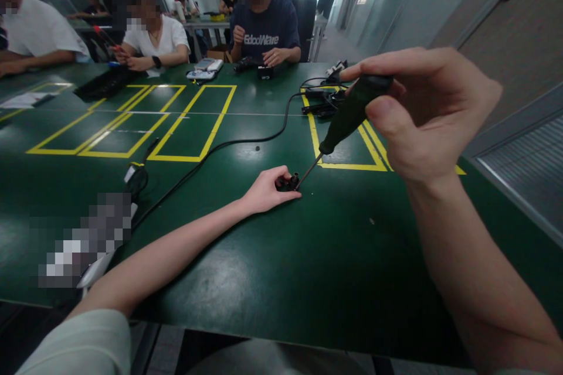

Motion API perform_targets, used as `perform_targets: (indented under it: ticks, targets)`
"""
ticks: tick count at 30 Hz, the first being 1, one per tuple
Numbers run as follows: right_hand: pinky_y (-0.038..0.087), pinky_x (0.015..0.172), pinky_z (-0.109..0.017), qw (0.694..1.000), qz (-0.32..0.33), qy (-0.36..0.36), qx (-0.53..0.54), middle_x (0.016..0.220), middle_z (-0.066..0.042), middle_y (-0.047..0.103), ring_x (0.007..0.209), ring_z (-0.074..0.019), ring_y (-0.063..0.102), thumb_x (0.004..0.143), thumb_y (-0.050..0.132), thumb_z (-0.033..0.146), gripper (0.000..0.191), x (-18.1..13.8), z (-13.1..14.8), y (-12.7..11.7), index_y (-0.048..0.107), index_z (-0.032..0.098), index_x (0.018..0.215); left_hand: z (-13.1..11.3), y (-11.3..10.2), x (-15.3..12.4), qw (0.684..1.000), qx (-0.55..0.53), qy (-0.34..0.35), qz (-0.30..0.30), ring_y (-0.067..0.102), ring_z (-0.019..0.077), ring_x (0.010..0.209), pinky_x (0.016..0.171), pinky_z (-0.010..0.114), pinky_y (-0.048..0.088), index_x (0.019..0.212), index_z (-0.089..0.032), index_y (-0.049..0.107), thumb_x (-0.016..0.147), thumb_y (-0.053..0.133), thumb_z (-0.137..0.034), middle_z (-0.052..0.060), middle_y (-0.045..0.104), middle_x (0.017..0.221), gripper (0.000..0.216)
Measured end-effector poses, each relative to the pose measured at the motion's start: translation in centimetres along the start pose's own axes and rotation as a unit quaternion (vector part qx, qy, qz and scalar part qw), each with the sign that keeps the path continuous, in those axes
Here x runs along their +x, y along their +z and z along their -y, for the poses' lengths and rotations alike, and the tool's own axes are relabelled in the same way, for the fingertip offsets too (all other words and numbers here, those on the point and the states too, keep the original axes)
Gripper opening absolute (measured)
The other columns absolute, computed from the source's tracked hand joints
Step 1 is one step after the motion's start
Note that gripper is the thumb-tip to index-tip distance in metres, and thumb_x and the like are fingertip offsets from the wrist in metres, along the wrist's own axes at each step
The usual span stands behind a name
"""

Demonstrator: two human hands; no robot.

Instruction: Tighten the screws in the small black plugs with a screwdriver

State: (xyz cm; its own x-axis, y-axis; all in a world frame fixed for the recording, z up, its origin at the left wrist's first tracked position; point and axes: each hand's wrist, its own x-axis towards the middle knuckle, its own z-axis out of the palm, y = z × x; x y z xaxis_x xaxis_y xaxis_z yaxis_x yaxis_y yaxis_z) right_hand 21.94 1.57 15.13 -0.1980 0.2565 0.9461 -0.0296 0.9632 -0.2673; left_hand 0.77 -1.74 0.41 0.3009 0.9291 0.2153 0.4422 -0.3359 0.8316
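My right hand (433,108) grips a screwdriver (347,117) by its dark green handle, fingers along the top end and thumb beneath. The shaft slants down and to the left, and its tip meets a small black part (288,183) on the table. That part is pinched between the thumb and fingers of my left hand (269,189), which rests on the green tabletop. A short round post stands up from the part; the fingers cover some of it, and its exact kind cannot be made out.
A black cable (237,142) curves across the green table (281,281). Black devices with wires (323,106) lie beyond my right hand. At the left are a coiled cord (138,179) and a black tray (105,85). Yellow tape (176,158) marks rectangles. Several people sit opposite.
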Motion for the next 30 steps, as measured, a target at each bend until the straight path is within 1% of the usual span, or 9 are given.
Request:
perform_targets:
  ticks: [3, 7, 11, 15, 18, 21, 24, 28, 30]
  targets:
    - [0.062, 0.074, -0.02, 0.999, -0.023, 0.002, -0.024, 0.106, 0.005, 0.075, 0.1, -0.0085, 0.07, 0.082, 0.083, 0.021, 0.033, 0.09, 0.38, 0.0, 0.077, 0.032, 0.112, 0.06, -0.02, 0.02, 1.0, 0.007, 0.001, 0.001, 0.061, 0.0183, 0.079, 0.076, 0.033, 0.05, 0.083, -0.02, 0.057, 0.075, 0.088, -0.04, 0.0, 0.068, 0.086, 0.037]
    - [0.058, 0.078, -0.016, 0.998, 0.002, -0.005, -0.058, 0.107, 0.009, 0.076, 0.099, -0.0039, 0.068, 0.089, 0.074, 0.019, 0.03, 0.24, 0.28, -0.34, 0.077, 0.033, 0.116, 0.11, -0.01, 0.02, 1.0, 0.009, 0.001, -0.001, 0.061, 0.0185, 0.079, 0.077, 0.033, 0.051, 0.083, -0.02, 0.057, 0.075, 0.088, -0.041, 0.0, 0.068, 0.087, 0.037]
    - [0.062, 0.088, -0.023, 0.999, 0.037, -0.005, -0.004, 0.115, 0.007, 0.079, 0.107, -0.0081, 0.073, 0.096, 0.064, 0.021, 0.03, 0.23, -0.3, -0.53, 0.075, 0.029, 0.122, 0.14, 0.06, 0.03, 1.0, -0.004, 0.002, -0.002, 0.061, 0.0177, 0.078, 0.076, 0.032, 0.049, 0.083, -0.02, 0.057, 0.075, 0.088, -0.039, 0.0, 0.067, 0.086, 0.037]
    - [0.06, 0.08, -0.017, 0.999, 0.027, -0.035, -0.01, 0.118, 0.009, 0.075, 0.111, -0.0069, 0.069, 0.088, 0.076, 0.021, 0.036, 0.29, -0.2, -0.32, 0.075, 0.032, 0.122, 0.11, 0.11, 0.05, 1.0, -0.007, 0.005, -0.005, 0.06, 0.017, 0.077, 0.075, 0.031, 0.048, 0.082, -0.019, 0.057, 0.075, 0.089, -0.037, -0.001, 0.066, 0.084, 0.037]
    - [0.059, 0.074, -0.015, 1.0, 0.012, -0.016, -0.019, 0.111, 0.008, 0.075, 0.103, -0.0052, 0.069, 0.085, 0.077, 0.014, 0.036, 0.25, -0.01, -0.21, 0.077, 0.034, 0.115, 0.07, 0.1, 0.07, 1.0, -0.006, 0.002, -0.006, 0.06, 0.0171, 0.077, 0.075, 0.031, 0.048, 0.082, -0.019, 0.057, 0.074, 0.089, -0.037, -0.001, 0.066, 0.084, 0.037]
    - [0.065, 0.078, -0.023, 1.0, 0.025, 0.008, 0.004, 0.111, 0.007, 0.078, 0.102, -0.0095, 0.073, 0.091, 0.069, 0.018, 0.034, 0.06, -0.23, -0.22, 0.076, 0.034, 0.12, 0.04, 0.1, 0.09, 1.0, -0.012, 0.002, -0.003, 0.06, 0.0172, 0.078, 0.076, 0.031, 0.048, 0.082, -0.019, 0.058, 0.075, 0.089, -0.037, -0.001, 0.067, 0.085, 0.037]
    - [0.067, 0.083, -0.027, 1.0, 0.021, -0.003, 0.008, 0.112, 0.006, 0.078, 0.104, -0.012, 0.075, 0.096, 0.066, 0.028, 0.029, -0.03, -0.44, -0.28, 0.074, 0.033, 0.123, 0.04, 0.09, 0.08, 1.0, -0.016, 0.001, -0.003, 0.06, 0.0173, 0.077, 0.076, 0.031, 0.048, 0.082, -0.019, 0.058, 0.075, 0.088, -0.037, -0.001, 0.067, 0.085, 0.036]
    - [0.057, 0.073, -0.014, 0.999, 0.009, -0.007, -0.042, 0.109, 0.009, 0.074, 0.105, -0.0055, 0.07, 0.088, 0.078, 0.026, 0.03, 0.16, -0.12, -0.36, 0.076, 0.035, 0.117, 0.09, 0.08, 0.04, 1.0, -0.01, 0.0, -0.002, 0.06, 0.0176, 0.077, 0.076, 0.032, 0.049, 0.082, -0.02, 0.057, 0.074, 0.088, -0.038, 0.0, 0.067, 0.085, 0.037]
    - [0.055, 0.073, -0.013, 0.998, 0.007, 0.001, -0.054, 0.108, 0.009, 0.073, 0.104, -0.0038, 0.068, 0.09, 0.074, 0.022, 0.031, 0.23, -0.05, -0.42, 0.076, 0.036, 0.118, 0.09, 0.06, 0.03, 1.0, -0.002, -0.002, -0.002, 0.061, 0.0181, 0.078, 0.077, 0.033, 0.05, 0.082, -0.02, 0.057, 0.074, 0.088, -0.039, 0.0, 0.068, 0.086, 0.037]
